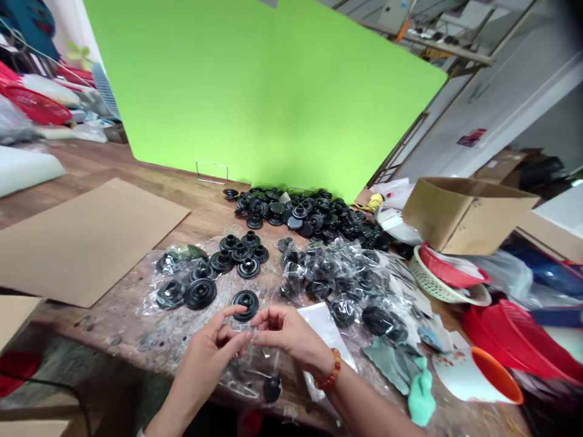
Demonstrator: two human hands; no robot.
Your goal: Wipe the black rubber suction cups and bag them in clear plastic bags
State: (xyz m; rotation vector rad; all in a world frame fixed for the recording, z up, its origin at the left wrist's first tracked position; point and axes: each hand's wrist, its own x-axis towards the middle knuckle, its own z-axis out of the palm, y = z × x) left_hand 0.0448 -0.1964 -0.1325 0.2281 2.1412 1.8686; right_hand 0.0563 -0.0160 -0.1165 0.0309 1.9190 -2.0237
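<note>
My left hand (207, 355) and my right hand (296, 340) meet near the table's front edge, both with fingers pinched on a clear plastic bag (248, 364). A small black piece (272, 389) shows low at the bag; whether it is inside, I cannot tell. Just beyond my fingertips is a round, stepped black part (246, 301) with a raised centre. Several similar loose black parts (248, 267) stand farther back. To their left lie bagged black parts (171, 294), and more bagged parts (344, 311) are heaped on the right. White plastic bags (321, 325) lie under my right forearm.
A large pile of black parts (300, 212) lies before the green board (264, 91). Flat cardboard (91, 243) is at left. A cardboard box (464, 221), baskets (449, 291), a white-and-orange container (469, 376) and a green glove (421, 394) are at right.
</note>
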